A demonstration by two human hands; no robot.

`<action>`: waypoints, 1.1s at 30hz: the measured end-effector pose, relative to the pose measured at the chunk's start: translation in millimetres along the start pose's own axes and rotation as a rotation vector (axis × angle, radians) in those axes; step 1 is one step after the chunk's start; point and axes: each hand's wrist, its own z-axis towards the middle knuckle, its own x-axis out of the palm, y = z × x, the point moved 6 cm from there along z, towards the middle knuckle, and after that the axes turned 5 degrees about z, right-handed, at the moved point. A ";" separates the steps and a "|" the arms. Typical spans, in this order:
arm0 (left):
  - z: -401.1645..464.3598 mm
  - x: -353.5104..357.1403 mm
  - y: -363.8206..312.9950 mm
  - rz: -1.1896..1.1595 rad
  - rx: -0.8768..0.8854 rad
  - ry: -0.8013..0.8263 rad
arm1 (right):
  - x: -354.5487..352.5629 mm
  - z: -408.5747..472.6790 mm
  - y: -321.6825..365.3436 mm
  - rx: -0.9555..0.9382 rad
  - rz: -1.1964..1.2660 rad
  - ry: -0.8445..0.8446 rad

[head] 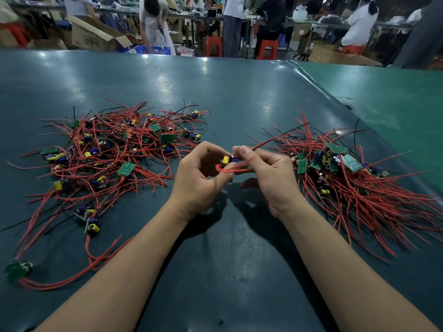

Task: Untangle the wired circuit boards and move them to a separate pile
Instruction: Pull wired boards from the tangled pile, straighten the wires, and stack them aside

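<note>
Between my hands, above the dark table [223, 248], is one small circuit board [227, 160] with a yellow and a blue component and looped red wires [231, 169]. My left hand [200, 178] grips the board and the loop with curled fingers. My right hand [268, 173] pinches a red wire of the same board near its end. A tangled pile of boards and red wires [112, 152] lies to the left. A second pile [347, 176] lies to the right, with its wires mostly fanned one way.
A loose board with a long red wire [18, 269] lies at the near left edge. A green table [383, 97] adjoins on the right. Beyond the far edge are people, red stools [213, 45] and cardboard boxes [96, 35].
</note>
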 end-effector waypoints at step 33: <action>0.3 -11.8 0.5 -0.251 -0.108 -0.201 | -65.2 13.6 5.6 -0.049 0.367 -0.603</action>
